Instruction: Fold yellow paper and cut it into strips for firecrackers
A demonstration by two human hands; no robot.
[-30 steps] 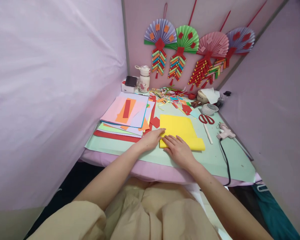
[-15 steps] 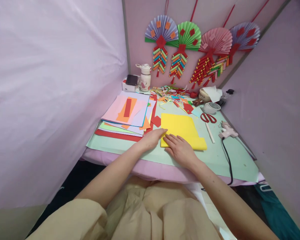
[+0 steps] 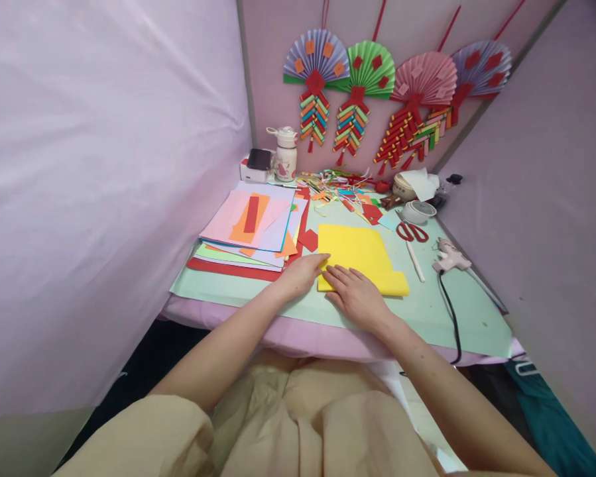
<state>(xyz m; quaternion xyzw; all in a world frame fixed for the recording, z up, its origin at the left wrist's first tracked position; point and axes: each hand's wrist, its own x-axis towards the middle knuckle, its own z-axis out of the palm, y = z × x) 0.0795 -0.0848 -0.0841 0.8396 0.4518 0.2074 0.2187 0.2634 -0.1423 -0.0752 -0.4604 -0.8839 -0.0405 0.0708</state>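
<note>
Shifted only a touch in view since half a second ago, with left hand [image 3: 300, 275] and right hand [image 3: 355, 293] in the same places at the yellow paper [image 3: 356, 245]. Keeping the paper on the pale green surface [image 3: 417, 321], directly before the body, with near edge turned over into a folded strip [image 3: 396, 283]. Laying the right hand palm-down over the strip's left part, with fingers stretched out and close together. Holding the left hand at the paper's left edge, with fingers overlapping; cannot tell whether pinching. Surrounded by stacked coloured sheets [image 3: 217, 226] to the left, and red-handled scissors [image 3: 411, 230], white pen-shaped tool [image 3: 416, 262] and glue gun [image 3: 449, 256] to the right.
</note>
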